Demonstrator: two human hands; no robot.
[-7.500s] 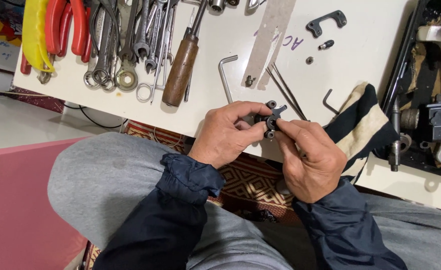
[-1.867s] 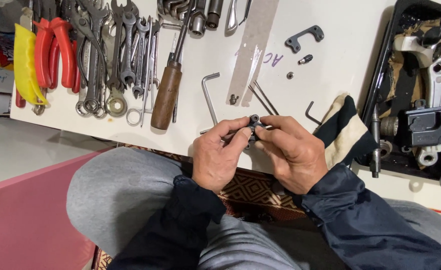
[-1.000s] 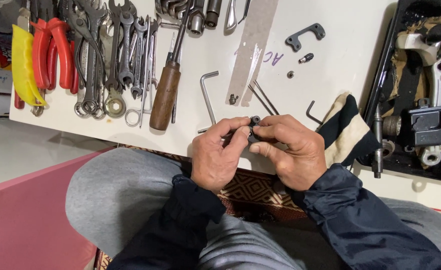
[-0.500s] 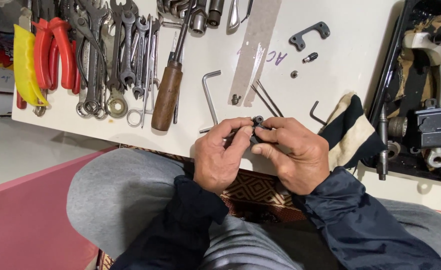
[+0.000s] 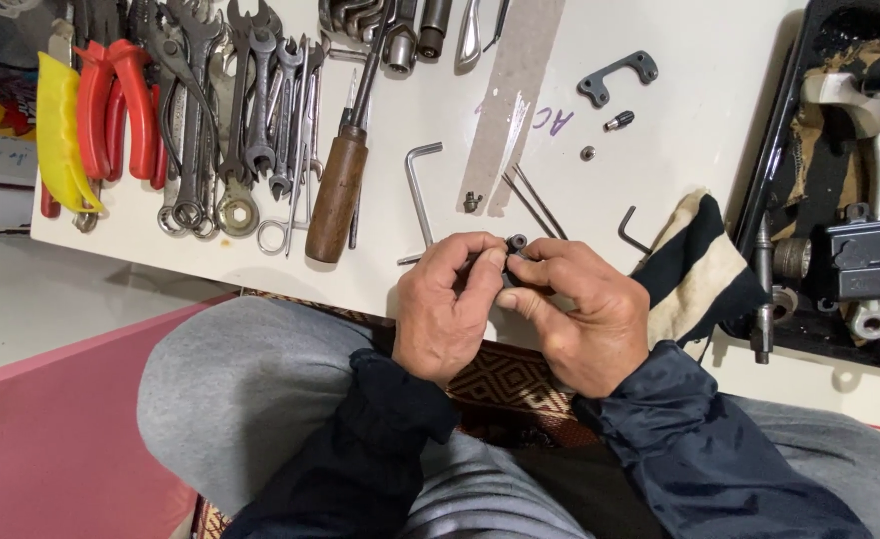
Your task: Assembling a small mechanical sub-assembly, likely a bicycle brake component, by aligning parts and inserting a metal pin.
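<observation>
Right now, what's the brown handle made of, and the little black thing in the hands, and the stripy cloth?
The brown handle looks like wood: warm brown with a dull, worn sheen. The little black part, pinched between the left hand and the right hand, seems to be dark metal, though mostly hidden by fingers. The striped cloth looks like soft woven fabric, since it folds and drapes.

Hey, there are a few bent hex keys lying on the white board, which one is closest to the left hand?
The large silver L-shaped hex key, lying just above the left hand. The small dark hex key lies farther right, beside the striped cloth.
</observation>
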